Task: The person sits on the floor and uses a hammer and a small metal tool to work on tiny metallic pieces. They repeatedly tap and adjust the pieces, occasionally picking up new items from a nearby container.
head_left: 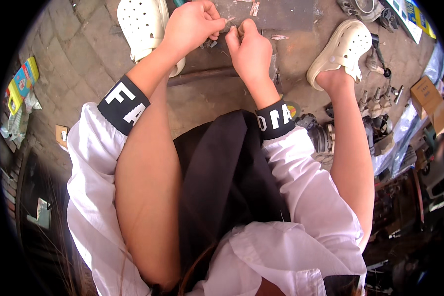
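My left hand [195, 25] is closed in a pinch above the near edge of a dark flat plate [293, 18]. Thin copper-coloured wire strands [230, 20] stick out from its fingertips toward my right hand [252, 49]. That hand is also closed, thumb and fingers pressed together close beside the strands; what sits between them is too small to make out. On the plate lies a loose bundle of copper-coloured strands [254, 8], and another short piece [280, 37] rests by its near edge.
Cream clogs, left [144, 27] and right [341, 49], flank the plate on brick paving [54, 34]. Metal machine parts [375, 102] and an open cardboard box [430, 104] stand at the right. A yellow-and-blue package [23, 84] is at far left.
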Motion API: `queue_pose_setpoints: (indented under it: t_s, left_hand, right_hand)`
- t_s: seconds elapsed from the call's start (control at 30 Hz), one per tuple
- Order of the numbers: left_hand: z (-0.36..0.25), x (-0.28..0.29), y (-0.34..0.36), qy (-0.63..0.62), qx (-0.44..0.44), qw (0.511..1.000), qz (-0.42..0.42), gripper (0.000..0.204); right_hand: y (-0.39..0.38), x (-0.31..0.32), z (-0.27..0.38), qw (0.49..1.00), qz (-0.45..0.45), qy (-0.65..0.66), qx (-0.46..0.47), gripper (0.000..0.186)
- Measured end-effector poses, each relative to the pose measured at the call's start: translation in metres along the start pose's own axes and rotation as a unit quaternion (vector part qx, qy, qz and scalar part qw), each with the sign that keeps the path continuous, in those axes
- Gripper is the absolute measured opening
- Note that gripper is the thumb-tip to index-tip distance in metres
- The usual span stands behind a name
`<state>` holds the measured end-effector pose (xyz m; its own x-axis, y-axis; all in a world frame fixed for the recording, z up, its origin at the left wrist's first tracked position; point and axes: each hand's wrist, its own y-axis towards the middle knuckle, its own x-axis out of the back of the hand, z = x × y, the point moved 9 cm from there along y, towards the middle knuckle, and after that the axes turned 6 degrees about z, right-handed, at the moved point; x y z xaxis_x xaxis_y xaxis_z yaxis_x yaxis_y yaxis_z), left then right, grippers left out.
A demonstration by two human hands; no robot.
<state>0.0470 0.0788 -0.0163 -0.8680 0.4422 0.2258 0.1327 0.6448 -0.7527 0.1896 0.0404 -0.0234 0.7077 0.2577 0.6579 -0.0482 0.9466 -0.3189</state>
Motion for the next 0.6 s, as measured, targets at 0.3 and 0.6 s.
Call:
queue_pose_setpoints:
  t_s: [0.3, 0.6]
  left_hand:
    - [-0.0018, 0.0006, 0.0021, 0.005, -0.011, 1.0, -0.003, 0.015]
    - [0.0002, 0.0016, -0.0009, 0.024, 0.001, 1.0, -0.005, 0.014]
  right_hand:
    - [-0.0028, -0.001, 0.0007, 0.999, -0.027, 0.02, -0.015, 0.025]
    - [-0.0004, -0.0015, 0.0045, 0.999, 0.015, -0.038, -0.027, 0.024]
